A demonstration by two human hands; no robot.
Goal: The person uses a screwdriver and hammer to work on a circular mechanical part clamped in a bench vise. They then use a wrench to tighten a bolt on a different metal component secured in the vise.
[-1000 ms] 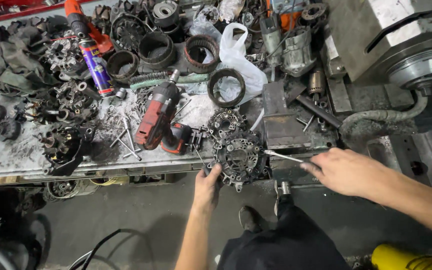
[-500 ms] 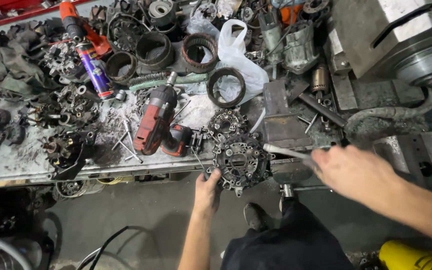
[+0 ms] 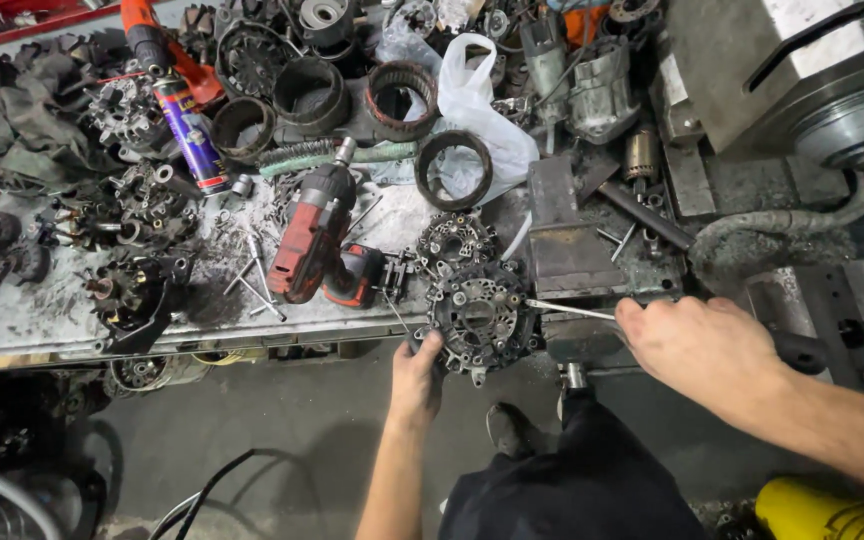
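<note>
A round, dark alternator housing plate [image 3: 479,318] lies at the front edge of the greasy workbench [image 3: 42,318]. My left hand [image 3: 418,378] grips its lower left rim from below. My right hand [image 3: 697,345] is closed on a thin metal screwdriver [image 3: 567,310], and the tip touches the plate's right side. A second, similar round part [image 3: 455,241] sits just behind the plate.
A red cordless impact driver [image 3: 317,240] lies left of the plate, with loose bits beside it. Stator rings [image 3: 453,168], a spray can [image 3: 190,130], a white plastic bag [image 3: 482,95] and several dismantled alternators crowd the bench. A lathe [image 3: 802,90] stands at right. A yellow object [image 3: 827,510] is at bottom right.
The view has shifted slightly. Both hands stay on the plate and the screwdriver, with the right hand barely moved.
</note>
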